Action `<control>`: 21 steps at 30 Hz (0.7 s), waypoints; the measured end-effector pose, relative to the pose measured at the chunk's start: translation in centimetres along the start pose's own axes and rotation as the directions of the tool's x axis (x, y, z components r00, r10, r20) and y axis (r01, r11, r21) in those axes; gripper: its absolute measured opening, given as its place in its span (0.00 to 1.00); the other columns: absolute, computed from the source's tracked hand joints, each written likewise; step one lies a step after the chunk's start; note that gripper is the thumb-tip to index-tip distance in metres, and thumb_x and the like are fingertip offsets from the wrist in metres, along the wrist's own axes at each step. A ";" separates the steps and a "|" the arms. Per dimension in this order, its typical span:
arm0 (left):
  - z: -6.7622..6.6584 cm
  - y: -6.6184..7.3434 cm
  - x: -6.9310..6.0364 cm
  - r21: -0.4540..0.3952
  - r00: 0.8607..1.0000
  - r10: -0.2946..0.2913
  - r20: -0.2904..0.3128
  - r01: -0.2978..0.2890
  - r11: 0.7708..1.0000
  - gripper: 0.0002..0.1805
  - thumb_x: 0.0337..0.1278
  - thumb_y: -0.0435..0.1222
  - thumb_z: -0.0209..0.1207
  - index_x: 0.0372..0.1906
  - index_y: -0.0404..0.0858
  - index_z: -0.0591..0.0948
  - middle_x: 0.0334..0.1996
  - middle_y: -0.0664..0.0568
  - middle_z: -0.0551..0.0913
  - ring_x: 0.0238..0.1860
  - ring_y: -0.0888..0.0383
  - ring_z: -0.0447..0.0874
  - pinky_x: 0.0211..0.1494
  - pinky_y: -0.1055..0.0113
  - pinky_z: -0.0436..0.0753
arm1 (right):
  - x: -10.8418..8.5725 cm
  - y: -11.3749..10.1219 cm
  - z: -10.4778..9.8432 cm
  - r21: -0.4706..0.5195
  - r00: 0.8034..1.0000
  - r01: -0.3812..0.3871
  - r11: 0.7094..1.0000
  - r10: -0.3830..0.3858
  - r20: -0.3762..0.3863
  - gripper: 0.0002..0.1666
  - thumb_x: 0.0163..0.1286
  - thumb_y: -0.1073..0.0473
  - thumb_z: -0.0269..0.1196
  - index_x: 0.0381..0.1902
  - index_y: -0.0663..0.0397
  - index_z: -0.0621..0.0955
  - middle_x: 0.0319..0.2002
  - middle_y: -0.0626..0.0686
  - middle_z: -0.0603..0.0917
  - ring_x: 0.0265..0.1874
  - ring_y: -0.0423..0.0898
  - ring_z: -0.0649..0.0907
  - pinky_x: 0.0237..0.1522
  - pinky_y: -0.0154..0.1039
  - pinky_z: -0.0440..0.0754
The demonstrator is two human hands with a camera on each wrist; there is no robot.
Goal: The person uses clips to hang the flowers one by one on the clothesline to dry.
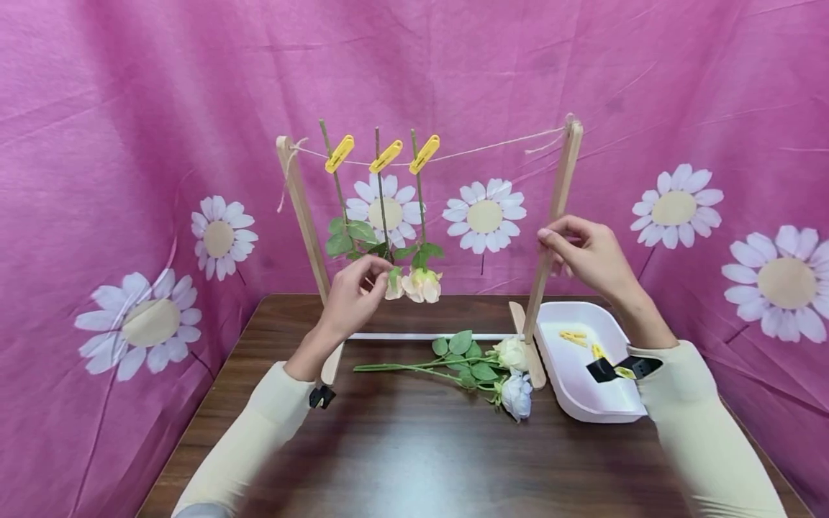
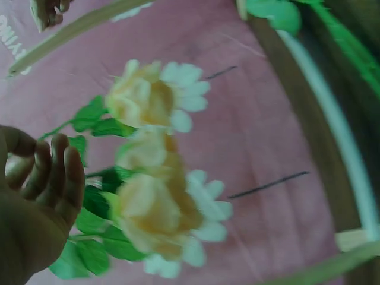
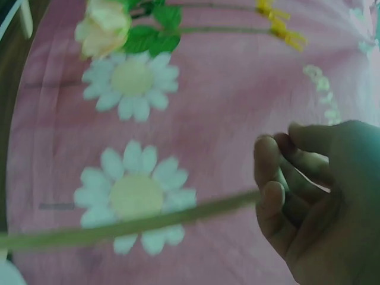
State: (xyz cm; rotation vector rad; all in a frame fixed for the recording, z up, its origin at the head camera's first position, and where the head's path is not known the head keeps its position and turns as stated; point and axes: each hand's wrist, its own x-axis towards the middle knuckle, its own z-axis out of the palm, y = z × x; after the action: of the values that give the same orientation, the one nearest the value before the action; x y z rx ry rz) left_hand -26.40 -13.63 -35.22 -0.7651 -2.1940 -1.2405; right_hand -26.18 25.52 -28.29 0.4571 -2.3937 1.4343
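Two roses (image 1: 516,396) lie on the table (image 1: 401,450). They should be light; hold the stiff stems (image 1: 388,367), since soft petals (image 1: 512,354) could tear. Farther back, the left hand (image 1: 352,298), loosely curled, holds nothing beside three roses (image 1: 423,285) hanging upside down from yellow clothespins (image 1: 386,156). The right hand (image 1: 586,259), loose and empty too, is by the right wooden post (image 1: 562,180).

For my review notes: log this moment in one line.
left hand: beside three hung roses; right hand: by right post; yellow clothespins: clipping them to string; table: two loose roses; white tray: more clothespins
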 end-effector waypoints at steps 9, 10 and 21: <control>0.7 -3.9 -4.6 0.045 0.956 -0.060 0.289 0.049 0.998 0.08 0.71 0.28 0.61 0.46 0.38 0.88 0.35 0.51 0.88 0.30 0.65 0.80 0.36 0.68 0.84 | -1.6 6.2 -2.6 -0.345 0.986 -0.039 0.938 0.093 0.140 0.19 0.82 0.47 0.62 0.38 0.57 0.85 0.21 0.51 0.83 0.18 0.45 0.85 0.20 0.38 0.80; 0.8 -4.4 -5.0 0.064 0.947 -0.069 0.315 0.052 0.997 0.08 0.71 0.29 0.61 0.46 0.39 0.88 0.36 0.52 0.88 0.30 0.66 0.79 0.36 0.69 0.84 | -1.6 7.0 -2.7 -0.368 0.980 -0.050 0.928 0.116 0.161 0.19 0.82 0.47 0.62 0.39 0.57 0.85 0.22 0.52 0.83 0.18 0.45 0.85 0.20 0.38 0.80; 1.6 -9.4 -8.5 0.306 0.866 -0.164 0.472 0.013 0.952 0.08 0.70 0.31 0.62 0.45 0.39 0.89 0.43 0.52 0.90 0.37 0.63 0.81 0.44 0.65 0.83 | -1.9 15.9 -3.1 -0.537 0.891 -0.100 0.838 0.315 0.326 0.12 0.79 0.57 0.63 0.46 0.61 0.85 0.36 0.58 0.89 0.25 0.44 0.86 0.21 0.41 0.82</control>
State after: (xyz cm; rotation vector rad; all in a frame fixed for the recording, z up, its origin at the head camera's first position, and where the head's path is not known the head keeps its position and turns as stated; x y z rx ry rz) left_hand -26.91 -18.13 -47.16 -0.9412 -2.7753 -0.7768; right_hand -30.87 35.60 -40.22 0.3820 -3.1062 0.7546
